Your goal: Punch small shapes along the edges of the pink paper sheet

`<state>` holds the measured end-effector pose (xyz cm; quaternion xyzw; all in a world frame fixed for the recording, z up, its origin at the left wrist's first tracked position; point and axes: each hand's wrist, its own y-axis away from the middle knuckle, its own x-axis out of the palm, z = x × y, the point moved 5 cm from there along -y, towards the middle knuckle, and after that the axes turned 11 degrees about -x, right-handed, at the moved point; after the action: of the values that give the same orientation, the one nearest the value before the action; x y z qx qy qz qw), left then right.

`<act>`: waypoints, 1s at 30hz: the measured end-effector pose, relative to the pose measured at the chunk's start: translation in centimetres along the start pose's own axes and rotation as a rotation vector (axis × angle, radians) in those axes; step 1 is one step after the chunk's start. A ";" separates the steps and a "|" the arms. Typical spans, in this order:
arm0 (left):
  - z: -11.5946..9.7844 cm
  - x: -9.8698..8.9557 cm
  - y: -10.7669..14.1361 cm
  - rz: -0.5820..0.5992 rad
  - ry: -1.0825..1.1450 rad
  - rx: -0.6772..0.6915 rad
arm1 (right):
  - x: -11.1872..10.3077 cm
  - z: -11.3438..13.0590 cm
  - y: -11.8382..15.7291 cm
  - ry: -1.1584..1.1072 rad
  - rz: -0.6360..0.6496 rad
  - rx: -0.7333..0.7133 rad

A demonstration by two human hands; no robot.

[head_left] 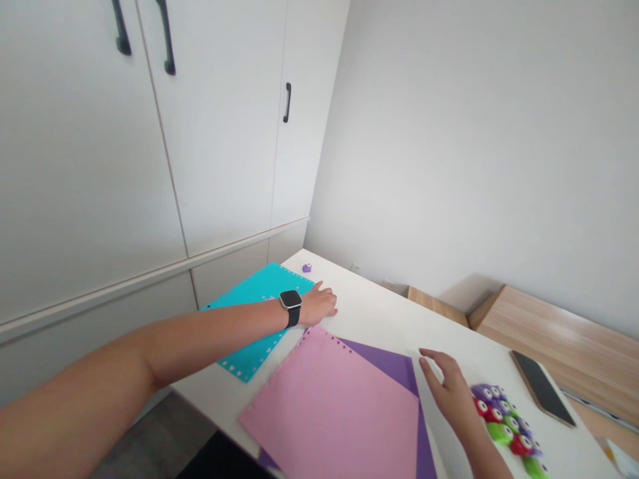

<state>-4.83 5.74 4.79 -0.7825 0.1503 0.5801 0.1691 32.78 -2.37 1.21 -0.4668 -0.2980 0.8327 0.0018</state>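
1. Left hand (319, 305): palm down by the right corner of the cyan sheet (254, 287), fingers spread. Whether it presses on anything, cannot tell. Black-strapped smartwatch (291, 300) on the wrist; forearm crosses above the sheet.
2. Right hand (446, 384): at the right side of the table, thumb and index finger parted, between the papers and a cluster of small craft punches (510, 424). The two hands are well apart.
3. Cyan sheet: lies on the white table (372, 322), toward the cabinet side. Small pale shapes along its edges, some heart-like at the lower edge.
4. Pink sheet (334, 406): nearest the wearer, on top of a purple sheet (392, 364), which shows at the pink one's upper right and right side. Row of dark purple spots along its upper right edge, near the top corner.
5. Punch cluster: purple, red and green bodies with eye-like discs, packed close together just beside the right wrist.
6. Single purple punch (307, 269): near the table's far corner, beyond the left hand.
7. Smartphone (542, 387): dark screen up, near the right table edge, beyond the cluster.
8. Surroundings: white cabinet doors (224, 133) at left, pale wall (474, 133) ahead, wood-grain furniture (559, 316) past the table.
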 end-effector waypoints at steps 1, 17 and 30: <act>-0.1 0.1 0.0 0.008 -0.011 0.018 | 0.4 0.5 0.2 -0.014 0.019 -0.024; 7.7 -6.2 5.2 -0.020 -0.044 -0.015 | 3.5 2.5 1.5 0.031 0.281 -0.095; 2.0 0.4 1.4 -0.039 -0.280 0.155 | 3.5 2.1 2.3 0.038 0.299 -0.072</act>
<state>-7.04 5.35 3.73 -0.6815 0.1545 0.6666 0.2596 29.85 -4.32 -1.86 -0.5215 -0.2548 0.8033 -0.1333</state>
